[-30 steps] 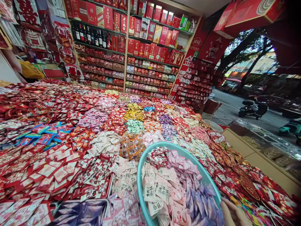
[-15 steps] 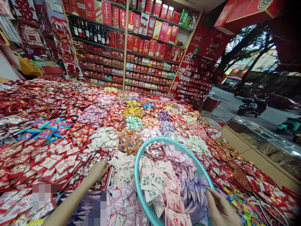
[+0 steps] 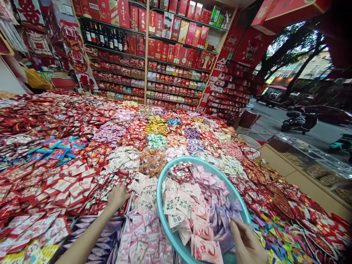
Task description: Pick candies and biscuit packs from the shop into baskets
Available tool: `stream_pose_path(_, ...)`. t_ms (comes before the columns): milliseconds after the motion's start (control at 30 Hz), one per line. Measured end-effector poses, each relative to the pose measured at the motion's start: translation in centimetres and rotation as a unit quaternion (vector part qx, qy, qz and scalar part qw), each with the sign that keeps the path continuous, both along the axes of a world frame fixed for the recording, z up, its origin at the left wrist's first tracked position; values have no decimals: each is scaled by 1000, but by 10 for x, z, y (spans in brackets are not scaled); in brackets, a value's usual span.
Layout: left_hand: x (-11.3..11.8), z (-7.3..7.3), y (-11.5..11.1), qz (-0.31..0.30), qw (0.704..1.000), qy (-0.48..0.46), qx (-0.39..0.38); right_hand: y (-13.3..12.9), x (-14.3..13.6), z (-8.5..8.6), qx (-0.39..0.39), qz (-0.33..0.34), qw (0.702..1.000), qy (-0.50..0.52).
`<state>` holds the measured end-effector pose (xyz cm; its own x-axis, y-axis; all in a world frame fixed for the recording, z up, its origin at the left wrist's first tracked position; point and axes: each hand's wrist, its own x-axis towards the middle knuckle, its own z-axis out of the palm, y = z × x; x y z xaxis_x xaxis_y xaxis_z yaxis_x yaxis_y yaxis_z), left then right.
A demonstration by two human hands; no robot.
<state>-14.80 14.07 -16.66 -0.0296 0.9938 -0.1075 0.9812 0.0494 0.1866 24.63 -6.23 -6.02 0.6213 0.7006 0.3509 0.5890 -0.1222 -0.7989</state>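
A turquoise plastic basket (image 3: 164,220) holds cream packets with dark lettering (image 3: 176,207), pink packets (image 3: 205,234), lilac-pink packets (image 3: 210,183) and purple packets (image 3: 221,223). At its right side my right hand (image 3: 246,240) is closed, thumb and forefinger pinched at the edge of the purple packets. My left hand (image 3: 117,198) lies back-up over a heap of red and white packets (image 3: 101,194), left of the basket. Its fingertips are mostly hidden, so I cannot tell whether it holds one.
Heaps of coloured packets (image 3: 63,183) spread over the display around the basket. Behind them stand shelves with red boxes (image 3: 170,53) and dark bottles (image 3: 106,36). At right are a cardboard-coloured bin (image 3: 277,165) with clear-lidded compartments and a scooter (image 3: 298,121) on the street.
My right hand has moved left, further onto the purple packets. My left hand has shifted slightly, its fingers now reaching right over the red and white heap. The basket is almost unmoved.
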Motion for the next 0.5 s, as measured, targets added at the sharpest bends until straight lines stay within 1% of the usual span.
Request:
stream_pose_path(167, -5, 5, 1, 35, 998, -61, -2, 2, -3, 1, -7, 8, 1000, 21)
stream_pose_path(300, -12, 9, 1, 70, 987, -143, -4, 3, -6, 0, -10, 15, 999, 49)
stream_pose_path(400, -16, 11, -2, 93, 970, -227, 0, 5, -8, -2, -9, 23, 997, 78)
stream_pose_path(500, -17, 17, -5, 126, 937, -325, 19, 5, -12, -2, -13, 26, 995, 91)
